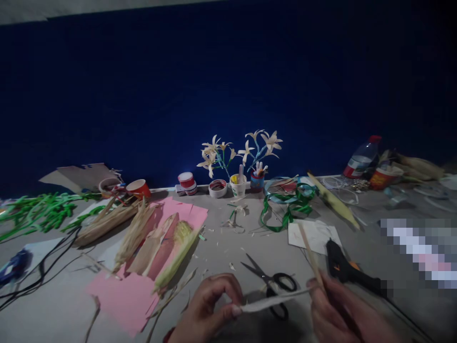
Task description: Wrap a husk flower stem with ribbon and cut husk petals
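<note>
Inwardly curled, left hand [214,305] and right hand [357,305] hold a pale strip [266,303].

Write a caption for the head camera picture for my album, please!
Left hand and right hand hold a pale strip above black scissors, with cream flowers standing behind.
</note>
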The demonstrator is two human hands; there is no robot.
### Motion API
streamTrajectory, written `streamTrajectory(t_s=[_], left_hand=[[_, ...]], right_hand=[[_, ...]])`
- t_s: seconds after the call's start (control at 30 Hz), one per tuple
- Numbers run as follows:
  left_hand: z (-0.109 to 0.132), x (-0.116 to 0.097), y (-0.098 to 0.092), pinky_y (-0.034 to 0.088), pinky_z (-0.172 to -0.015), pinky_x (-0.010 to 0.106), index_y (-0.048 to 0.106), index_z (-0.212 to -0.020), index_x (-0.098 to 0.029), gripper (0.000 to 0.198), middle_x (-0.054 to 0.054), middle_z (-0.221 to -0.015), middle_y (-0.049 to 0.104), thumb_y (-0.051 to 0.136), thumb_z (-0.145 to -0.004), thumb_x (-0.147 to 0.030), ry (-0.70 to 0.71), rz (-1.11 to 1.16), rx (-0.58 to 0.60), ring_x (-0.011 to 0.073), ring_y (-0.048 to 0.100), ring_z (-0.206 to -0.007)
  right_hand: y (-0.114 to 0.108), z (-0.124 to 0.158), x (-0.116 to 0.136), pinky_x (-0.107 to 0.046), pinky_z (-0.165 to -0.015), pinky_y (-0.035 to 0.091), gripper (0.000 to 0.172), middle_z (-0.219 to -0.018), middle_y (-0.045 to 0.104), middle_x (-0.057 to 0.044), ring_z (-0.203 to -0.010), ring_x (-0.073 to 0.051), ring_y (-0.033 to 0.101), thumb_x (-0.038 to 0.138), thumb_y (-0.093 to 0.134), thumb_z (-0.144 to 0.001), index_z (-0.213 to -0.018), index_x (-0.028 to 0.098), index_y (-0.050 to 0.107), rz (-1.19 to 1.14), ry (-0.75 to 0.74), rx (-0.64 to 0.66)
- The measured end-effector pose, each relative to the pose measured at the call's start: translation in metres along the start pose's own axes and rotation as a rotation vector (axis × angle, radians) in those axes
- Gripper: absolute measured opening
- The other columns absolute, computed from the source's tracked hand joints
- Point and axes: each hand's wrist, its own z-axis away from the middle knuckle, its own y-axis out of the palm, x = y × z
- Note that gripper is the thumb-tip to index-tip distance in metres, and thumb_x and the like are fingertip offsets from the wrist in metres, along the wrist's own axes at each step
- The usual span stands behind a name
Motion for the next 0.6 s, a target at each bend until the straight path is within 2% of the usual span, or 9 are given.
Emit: streamTrajectory(t_s=[0.1,0.17,0.3,0.4,0.5,0.6], left_hand=[[-0.002,0.002,0.009,0.038,-0.063,0.025,0.058,-0.075,-0.017,0.022,0.001,-0.072,0.055,0.066,-0.087,-0.035,-0.073,0.143,-0.086,0.0137,0.051,-0.068],[-0.004,0.001,0.016,0.038,-0.064,0.025,0.058,-0.075,-0.017,0.022,0.0,-0.073,0.054,0.066,-0.087,-0.033,-0.088,0.152,-0.117,0.0136,0.051,-0.069],[-0.007,-0.003,0.026,0.039,-0.071,0.027,0.06,-0.078,-0.017,0.019,0.001,-0.077,0.057,0.065,-0.088,-0.033,-0.025,0.046,-0.114,0.0157,0.054,-0.076],[-0.009,-0.006,0.03,0.04,-0.073,0.028,0.062,-0.083,-0.018,0.019,0.001,-0.078,0.058,0.063,-0.089,-0.036,0.041,0.057,-0.103,0.0161,0.055,-0.077],[-0.009,-0.009,0.03,0.04,-0.072,0.027,0.063,-0.083,-0.019,0.017,0.0,-0.077,0.057,0.063,-0.09,-0.035,0.069,0.054,-0.088,0.0152,0.054,-0.076],[-0.007,-0.011,0.027,0.04,-0.071,0.026,0.063,-0.082,-0.019,0.018,0.0,-0.076,0.057,0.063,-0.089,-0.036,0.087,0.028,-0.076,0.0153,0.054,-0.075]], right_hand=[[0.006,-0.007,-0.002,-0.018,-0.051,0.039,0.049,-0.056,0.05,0.006,-0.05,-0.01,0.044,0.07,0.055,-0.08,-0.073,0.022,0.061,0.321,-0.215,-0.301],[0.016,-0.012,-0.01,-0.02,-0.062,0.043,0.044,-0.069,0.059,0.003,-0.066,-0.015,0.054,0.068,0.057,-0.08,-0.079,0.024,0.063,0.573,-0.31,-0.364],[0.04,-0.022,-0.027,-0.025,-0.065,0.041,0.043,-0.065,0.059,0.002,-0.065,-0.018,0.053,0.064,0.046,-0.087,-0.075,0.025,0.062,0.884,-0.34,-0.205],[0.05,-0.028,-0.031,-0.026,-0.064,0.038,0.049,-0.064,0.056,0.001,-0.065,-0.018,0.053,0.063,0.038,-0.091,-0.072,0.023,0.06,1.008,-0.321,-0.159],[0.051,-0.03,-0.029,-0.026,-0.061,0.033,0.054,-0.063,0.05,0.002,-0.065,-0.017,0.052,0.066,0.033,-0.09,-0.068,0.022,0.054,1.027,-0.266,-0.142],[0.051,-0.03,-0.025,-0.026,-0.058,0.029,0.062,-0.06,0.04,0.005,-0.062,-0.015,0.043,0.079,0.032,-0.082,-0.063,0.022,0.044,0.897,-0.17,-0.072]])
